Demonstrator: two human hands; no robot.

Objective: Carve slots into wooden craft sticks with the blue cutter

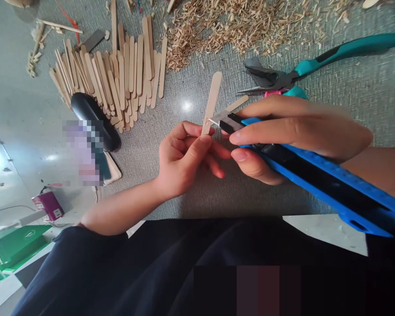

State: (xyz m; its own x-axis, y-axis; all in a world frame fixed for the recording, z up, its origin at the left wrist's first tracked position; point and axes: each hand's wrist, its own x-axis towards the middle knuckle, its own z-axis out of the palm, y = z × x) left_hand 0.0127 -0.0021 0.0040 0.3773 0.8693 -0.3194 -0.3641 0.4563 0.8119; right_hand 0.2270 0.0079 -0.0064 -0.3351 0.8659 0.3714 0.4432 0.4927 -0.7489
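Note:
My left hand (184, 158) pinches the lower end of a wooden craft stick (213, 96) between thumb and fingers, the stick pointing up and slightly right. A small mark or nick shows near its lower part. My right hand (292, 131) is wrapped round a blue utility knife (316, 175), whose long handle slants down to the right. The blade (217, 118) is out, and its tip touches the stick just above my left thumb. Another craft stick (237, 103) lies on the table behind the blade, partly hidden by my right fingers.
Many craft sticks (125, 74) lie in a pile at the upper left, beside a black oblong case (95, 123). Wood chips (233, 26) cover the far table. Teal-handled pliers (292, 74) lie at the right. A purple box (48, 205) and a green bin (19, 245) are at the lower left.

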